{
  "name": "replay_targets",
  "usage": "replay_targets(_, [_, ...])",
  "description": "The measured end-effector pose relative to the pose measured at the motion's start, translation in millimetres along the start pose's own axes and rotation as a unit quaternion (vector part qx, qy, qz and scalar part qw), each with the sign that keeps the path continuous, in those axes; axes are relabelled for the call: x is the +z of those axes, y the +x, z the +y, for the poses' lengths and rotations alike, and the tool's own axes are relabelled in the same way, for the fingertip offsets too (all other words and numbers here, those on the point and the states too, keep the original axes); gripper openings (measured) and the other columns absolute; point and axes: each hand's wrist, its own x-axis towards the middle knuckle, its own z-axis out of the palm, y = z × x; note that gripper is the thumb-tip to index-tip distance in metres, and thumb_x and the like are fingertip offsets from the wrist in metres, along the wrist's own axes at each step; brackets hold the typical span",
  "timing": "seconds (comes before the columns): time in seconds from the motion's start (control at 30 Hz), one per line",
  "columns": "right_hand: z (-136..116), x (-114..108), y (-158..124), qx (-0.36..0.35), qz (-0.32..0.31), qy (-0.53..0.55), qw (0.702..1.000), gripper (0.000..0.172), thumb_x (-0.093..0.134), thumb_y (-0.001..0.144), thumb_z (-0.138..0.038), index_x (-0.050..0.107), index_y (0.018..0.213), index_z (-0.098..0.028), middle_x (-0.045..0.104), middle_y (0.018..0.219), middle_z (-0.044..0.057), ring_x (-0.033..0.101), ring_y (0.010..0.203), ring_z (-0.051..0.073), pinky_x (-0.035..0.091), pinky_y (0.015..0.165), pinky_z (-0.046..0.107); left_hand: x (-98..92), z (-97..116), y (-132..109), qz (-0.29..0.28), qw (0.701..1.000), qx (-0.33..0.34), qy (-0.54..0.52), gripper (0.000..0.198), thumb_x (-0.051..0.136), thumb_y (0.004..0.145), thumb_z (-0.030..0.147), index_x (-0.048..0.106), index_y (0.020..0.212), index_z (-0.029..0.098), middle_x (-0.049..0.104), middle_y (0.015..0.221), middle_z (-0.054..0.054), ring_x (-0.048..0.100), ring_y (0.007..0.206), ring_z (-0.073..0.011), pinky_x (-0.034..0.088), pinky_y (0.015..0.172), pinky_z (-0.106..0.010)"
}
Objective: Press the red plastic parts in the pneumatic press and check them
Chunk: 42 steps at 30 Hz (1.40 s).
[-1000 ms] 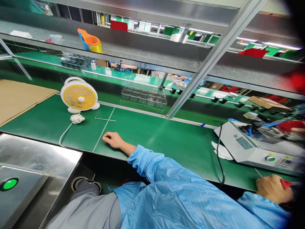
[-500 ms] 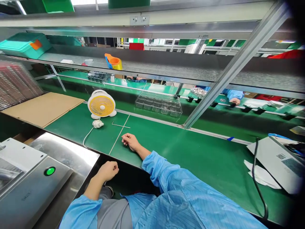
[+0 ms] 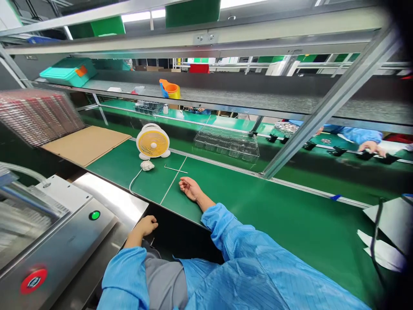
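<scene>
My right hand [image 3: 190, 189] rests on the green tabletop [image 3: 277, 211], fingers loosely bent and slightly apart, holding nothing. Just beyond its fingertips lies a thin L-shaped hex key [image 3: 176, 169], across a pale line on the mat. My left hand [image 3: 148, 225] hovers at the corner of the steel machine, below the table edge. Its fingers are curled in, and nothing shows in them. A small white fan with a yellow front [image 3: 153, 144] stands upright toward the back. In front of it sits a bundled white wrapping [image 3: 147, 165] with a white cord [image 3: 131, 183] running from it.
At left is a steel machine [image 3: 71, 254] with a green lit button [image 3: 94, 215] and a red button [image 3: 34, 280]. Cardboard [image 3: 87, 144] and stacked clear trays [image 3: 41, 114] lie behind. A slanted metal post [image 3: 329, 103] crosses the right. Across the bench are a co-worker's hands [image 3: 372, 147].
The view has swung left, so the scene sits farther right and the red button shows. My right hand's fingers look slightly looser. Both hands stay in about the same places.
</scene>
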Motion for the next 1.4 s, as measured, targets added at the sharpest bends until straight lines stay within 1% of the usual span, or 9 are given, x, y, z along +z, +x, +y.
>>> replay_targets(0.13, [-6,5,-2,0.01,0.011,0.009,1.0,0.032,0.087,0.066,-0.038,0.07,0.084,-0.018,0.068,0.071,0.003,0.058,0.059,0.012,0.05,0.051,0.02,-6.2,6,-9,0.011,1.0,0.012,0.017,0.024,0.054,0.087,0.025,0.066,0.106,0.016,0.074,0.087,-0.006,0.068,0.074,-0.0142,0.048,0.068,-0.023])
replay_targets(0.23, [-7,3,-10,0.041,-0.01,0.011,0.999,0.029,0.087,0.066,-0.036,0.071,0.083,-0.019,0.069,0.071,0.003,0.06,0.059,0.012,0.051,0.051,0.018,-7.8,15,-21,0.019,1.0,0.011,0.023,0.026,0.056,0.084,0.024,0.069,0.105,0.017,0.075,0.092,-0.007,0.068,0.082,-0.0167,0.05,0.075,-0.026])
replay_targets(0.27, [-7,-1,-12,0.052,-0.015,0.01,0.998,0.027,0.086,0.066,-0.034,0.071,0.082,-0.019,0.069,0.072,0.002,0.061,0.06,0.011,0.052,0.052,0.017,-7.2,18,-25,0.019,1.0,0.011,0.022,0.025,0.057,0.082,0.024,0.071,0.102,0.017,0.075,0.096,-0.008,0.069,0.087,-0.0181,0.05,0.079,-0.028])
replay_targets(0.37, [0,-21,-5,0.064,0.016,-0.016,0.998,0.029,0.086,0.063,-0.032,0.072,0.084,-0.019,0.07,0.077,0.004,0.065,0.063,0.013,0.056,0.055,0.019,-6.3,21,-31,0.014,1.0,-0.002,0.006,0.026,0.062,0.078,0.026,0.074,0.1,0.02,0.075,0.106,-0.008,0.068,0.096,-0.0212,0.051,0.087,-0.032])
replay_targets(0.5, [10,-39,14,0.075,0.037,-0.029,0.996,0.032,0.086,0.06,-0.036,0.071,0.082,-0.019,0.068,0.077,0.005,0.065,0.064,0.015,0.058,0.056,0.022,-6.2,14,-27,0.002,1.0,-0.023,-0.018,0.036,0.068,0.075,0.031,0.073,0.11,0.021,0.073,0.114,-0.009,0.068,0.101,-0.0228,0.052,0.09,-0.034])
replay_targets(0.8, [4,-19,1,0.064,0.073,-0.044,0.994,0.032,0.084,0.054,-0.036,0.07,0.076,-0.018,0.064,0.074,0.005,0.062,0.062,0.015,0.055,0.05,0.023,-4.3,14,-29,-0.016,1.0,-0.009,0.007,0.043,0.064,0.08,0.034,0.069,0.12,0.018,0.072,0.117,-0.012,0.068,0.1,-0.025,0.054,0.086,-0.037])
replay_targets(1.03, [4,-19,2,0.065,0.089,-0.051,0.993,0.028,0.081,0.058,-0.036,0.07,0.076,-0.019,0.063,0.074,0.006,0.06,0.061,0.015,0.053,0.047,0.023,-7.0,16,-35,-0.02,1.0,-0.011,-0.003,0.041,0.064,0.08,0.035,0.069,0.118,0.019,0.073,0.112,-0.011,0.069,0.097,-0.0237,0.054,0.084,-0.035])
replay_targets(1.23, [7,-25,7,0.061,0.069,-0.049,0.995,0.031,0.083,0.057,-0.037,0.07,0.079,-0.018,0.064,0.076,0.006,0.062,0.062,0.016,0.054,0.049,0.024,-8.6,16,-35,-0.007,1.0,-0.023,-0.013,0.036,0.066,0.078,0.032,0.072,0.112,0.02,0.074,0.111,-0.01,0.068,0.097,-0.0226,0.053,0.085,-0.033])
replay_targets(1.4, [-1,-7,-7,0.074,0.056,-0.026,0.995,0.029,0.084,0.058,-0.033,0.069,0.079,-0.019,0.066,0.072,0.003,0.061,0.06,0.013,0.053,0.05,0.021,-5.9,17,-41,0.012,1.0,-0.005,0.003,0.028,0.063,0.078,0.028,0.075,0.102,0.02,0.075,0.107,-0.009,0.068,0.094,-0.0216,0.052,0.083,-0.032])
